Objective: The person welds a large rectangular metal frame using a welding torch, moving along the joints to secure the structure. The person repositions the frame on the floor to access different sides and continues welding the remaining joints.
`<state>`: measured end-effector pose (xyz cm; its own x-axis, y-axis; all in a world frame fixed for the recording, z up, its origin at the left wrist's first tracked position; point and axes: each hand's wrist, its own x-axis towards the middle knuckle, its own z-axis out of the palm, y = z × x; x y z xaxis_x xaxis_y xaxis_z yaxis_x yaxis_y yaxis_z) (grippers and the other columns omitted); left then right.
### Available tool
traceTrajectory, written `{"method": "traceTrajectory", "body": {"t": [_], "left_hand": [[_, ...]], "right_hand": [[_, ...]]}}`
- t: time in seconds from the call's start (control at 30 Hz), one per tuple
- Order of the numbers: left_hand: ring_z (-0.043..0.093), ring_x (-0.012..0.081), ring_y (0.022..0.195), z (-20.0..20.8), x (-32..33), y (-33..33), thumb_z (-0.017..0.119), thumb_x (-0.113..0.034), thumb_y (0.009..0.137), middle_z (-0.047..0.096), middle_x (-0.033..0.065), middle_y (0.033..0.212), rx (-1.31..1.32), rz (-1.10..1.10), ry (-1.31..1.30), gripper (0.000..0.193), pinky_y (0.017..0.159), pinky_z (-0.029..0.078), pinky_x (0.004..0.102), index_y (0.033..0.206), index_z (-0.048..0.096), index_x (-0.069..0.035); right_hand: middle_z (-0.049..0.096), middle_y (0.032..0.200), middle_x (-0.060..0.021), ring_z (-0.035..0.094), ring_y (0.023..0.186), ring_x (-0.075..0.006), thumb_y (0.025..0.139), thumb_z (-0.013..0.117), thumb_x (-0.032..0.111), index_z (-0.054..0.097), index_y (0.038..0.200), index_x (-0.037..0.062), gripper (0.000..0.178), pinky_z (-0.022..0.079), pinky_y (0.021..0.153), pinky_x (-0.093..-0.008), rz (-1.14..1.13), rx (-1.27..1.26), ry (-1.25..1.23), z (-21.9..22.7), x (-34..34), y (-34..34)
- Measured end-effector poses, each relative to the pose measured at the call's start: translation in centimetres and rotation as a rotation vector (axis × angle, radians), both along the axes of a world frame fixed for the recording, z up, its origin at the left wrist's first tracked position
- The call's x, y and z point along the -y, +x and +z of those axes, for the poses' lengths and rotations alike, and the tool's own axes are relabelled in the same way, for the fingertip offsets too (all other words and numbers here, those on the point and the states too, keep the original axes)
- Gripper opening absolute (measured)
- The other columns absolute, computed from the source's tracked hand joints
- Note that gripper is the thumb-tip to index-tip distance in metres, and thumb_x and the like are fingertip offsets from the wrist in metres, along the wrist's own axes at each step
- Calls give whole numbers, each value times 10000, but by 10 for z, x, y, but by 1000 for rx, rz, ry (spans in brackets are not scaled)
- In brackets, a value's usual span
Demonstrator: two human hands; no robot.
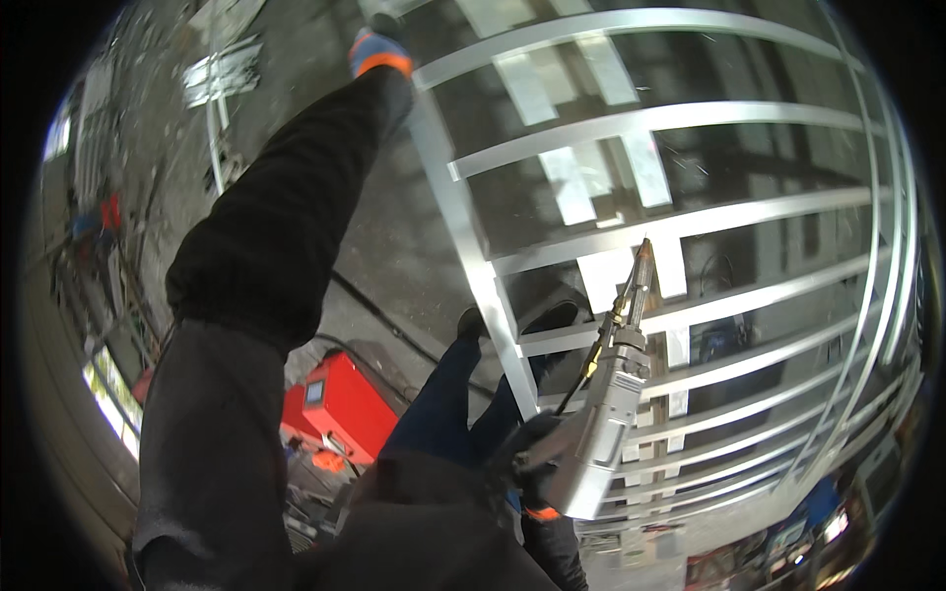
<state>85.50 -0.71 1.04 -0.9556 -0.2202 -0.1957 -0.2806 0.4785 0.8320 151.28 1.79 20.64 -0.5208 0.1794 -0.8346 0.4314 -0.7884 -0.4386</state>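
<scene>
My right hand (pixel 537 463), in a dark glove with an orange cuff, is wrapped round the rear of a grey handheld welding gun (pixel 603 424). The gun's copper-coloured nozzle (pixel 643 258) points away from me, and its tip appears over a crossbar of a large metal frame (pixel 473 251). A thin cable with yellow parts runs along the gun. Stretched out to the far left corner of that frame, my left hand (pixel 379 49) wears a blue, orange and dark glove. Its fingers look closed on the side tube, though blur hides detail.
A red machine (pixel 340 409) with a small screen stands on the floor to the left of my legs. Dark cables (pixel 379 315) cross the floor nearby. Flat pale strips (pixel 567 187) lie beneath the crossbars. Metal scraps (pixel 222 74) lie at the far left.
</scene>
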Motion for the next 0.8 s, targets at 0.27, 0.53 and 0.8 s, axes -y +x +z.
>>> {"method": "traceTrajectory", "body": {"t": [0.27,0.53,0.8], "left_hand": [[694,357,964,47,-13,9,468,-572,978,742,176,1116,77,8,-134,631,817,513,445,1208,692,-29],[728,378,1014,10,2,-10,415,-540,1015,761,200,1048,19,-77,-174,604,822,555,452,1103,704,-17],[735,305,980,21,2,-12,461,-561,1011,764,133,1080,138,-86,-229,563,799,555,398,1184,678,-71]], "right_hand": [[609,730,-156,599,545,-261,1042,553,421,560,1021,-14,436,491,445,-357,-430,-165,-60,-71,88,-61],[623,775,-159,626,583,-275,1063,490,273,567,1096,-15,300,530,488,-358,-538,-241,-93,-81,105,-96],[639,910,-152,654,735,-282,1091,403,246,569,1174,-15,320,581,626,-418,-678,-655,-377,-130,115,-93]]}}
